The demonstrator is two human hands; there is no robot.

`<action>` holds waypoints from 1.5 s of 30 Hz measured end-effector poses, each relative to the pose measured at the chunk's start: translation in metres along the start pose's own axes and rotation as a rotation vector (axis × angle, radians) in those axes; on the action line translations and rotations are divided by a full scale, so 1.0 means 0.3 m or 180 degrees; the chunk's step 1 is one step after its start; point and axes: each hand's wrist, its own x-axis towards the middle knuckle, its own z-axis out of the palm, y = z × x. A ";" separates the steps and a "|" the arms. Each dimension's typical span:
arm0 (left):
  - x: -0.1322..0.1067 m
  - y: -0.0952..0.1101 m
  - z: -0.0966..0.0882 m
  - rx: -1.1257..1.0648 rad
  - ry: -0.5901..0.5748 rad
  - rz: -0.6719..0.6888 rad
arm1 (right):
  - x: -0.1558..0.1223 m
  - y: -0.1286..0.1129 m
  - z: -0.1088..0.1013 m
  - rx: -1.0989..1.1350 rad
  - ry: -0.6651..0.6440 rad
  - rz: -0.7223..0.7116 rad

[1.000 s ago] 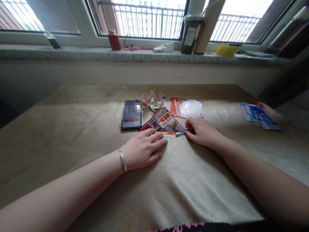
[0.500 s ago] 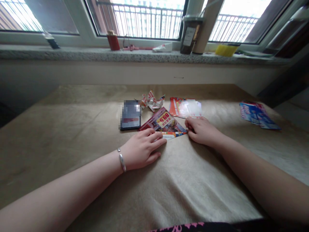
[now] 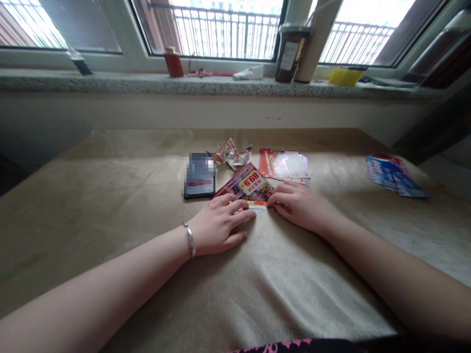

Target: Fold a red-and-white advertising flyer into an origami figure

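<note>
A folded colourful leaflet (image 3: 247, 185) with a yellow price patch lies on the beige cloth (image 3: 110, 206). My left hand (image 3: 217, 226) rests flat on its near left edge, fingers stretched out over the paper; a silver bangle sits on that wrist. My right hand (image 3: 299, 206) presses on the leaflet's right corner with fingers curled and pinched onto the paper edge. A dark phone (image 3: 199, 175) lies just left of the leaflet. A crumpled folded paper piece (image 3: 232, 154) sits behind it.
A red and white leaflet (image 3: 283, 164) lies behind my right hand, and blue leaflets (image 3: 393, 175) lie far right. The granite windowsill (image 3: 147, 83) carries a red cup (image 3: 173, 62), a dark jar (image 3: 290, 54) and a yellow item (image 3: 346, 75).
My right hand has slid left along the leaflet's right corner, covering more of it. My left hand has stayed on the near edge.
</note>
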 end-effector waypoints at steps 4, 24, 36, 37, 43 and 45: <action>0.012 0.004 -0.004 0.0026 -0.0017 -0.0019 | 0.006 -0.018 0.016 0.0266 0.0007 -0.0549; 0.011 0.004 -0.025 0.0141 0.0106 0.0092 | 0.023 -0.051 0.005 -0.0247 -0.0020 -0.0789; -0.003 -0.059 -0.056 -0.0124 0.0022 0.0483 | 0.033 -0.056 0.012 -0.0170 -0.0038 -0.0706; -0.002 -0.060 -0.057 -0.0142 0.0031 0.0505 | 0.032 -0.055 0.012 -0.0164 -0.0031 -0.0707; -0.006 -0.072 -0.057 -0.0215 0.0019 0.0571 | 0.023 -0.049 0.011 -0.0155 -0.0066 -0.0696; -0.009 -0.077 -0.056 -0.0245 0.0022 0.0608 | 0.023 -0.048 0.011 -0.0149 -0.0064 -0.0708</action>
